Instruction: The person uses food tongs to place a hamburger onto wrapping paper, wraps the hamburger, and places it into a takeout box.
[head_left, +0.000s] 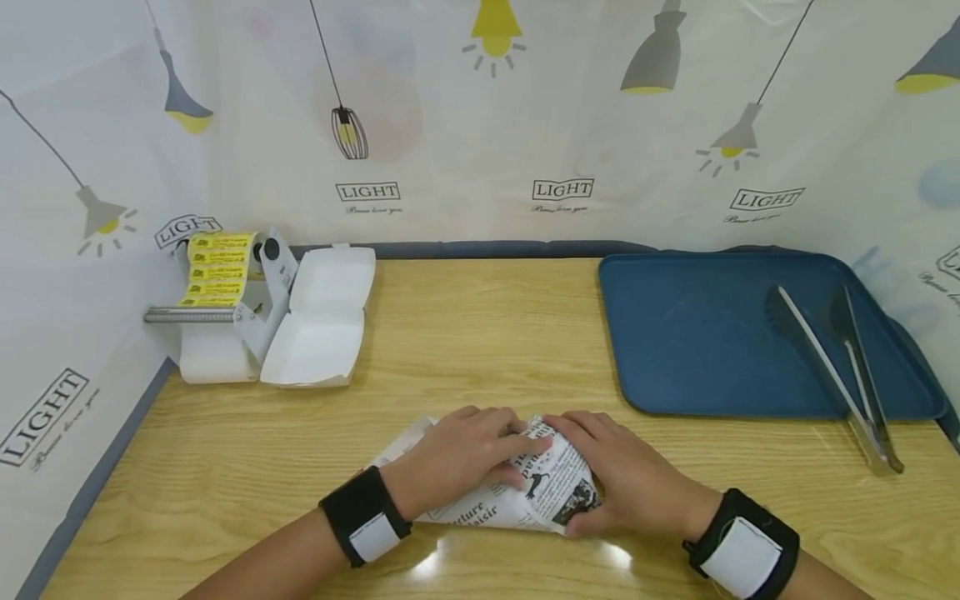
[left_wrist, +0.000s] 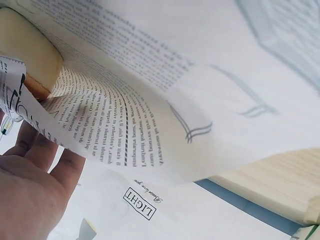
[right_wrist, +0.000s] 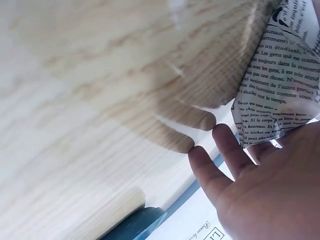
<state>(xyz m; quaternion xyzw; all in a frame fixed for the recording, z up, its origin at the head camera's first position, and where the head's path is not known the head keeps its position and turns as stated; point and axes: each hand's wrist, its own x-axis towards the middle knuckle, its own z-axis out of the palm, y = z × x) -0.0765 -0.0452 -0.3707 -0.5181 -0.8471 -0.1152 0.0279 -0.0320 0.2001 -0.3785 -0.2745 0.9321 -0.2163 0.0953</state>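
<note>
A bun (left_wrist: 27,42) with a pale top and browned edge shows inside the open end of a newsprint-patterned wrapping paper (head_left: 558,483). The wrapped bundle lies on the wooden table near its front, its right end folded to a slanted corner. My left hand (head_left: 468,454) grips it from above, fingers over the far side and thumb toward the right. At the right end my right hand (head_left: 637,483) holds the folded paper between thumb on the near side and fingers on the far side. In the right wrist view, two fingertips (right_wrist: 200,155) of that hand meet the tabletop.
Behind the bundle to the left stand a label dispenser (head_left: 262,333) with yellow stickers and an open white box (head_left: 318,333). A blue tray (head_left: 690,342) sits at the back right, with metal tongs (head_left: 832,367) across it, handle end past its front edge. A printed curtain surrounds the table.
</note>
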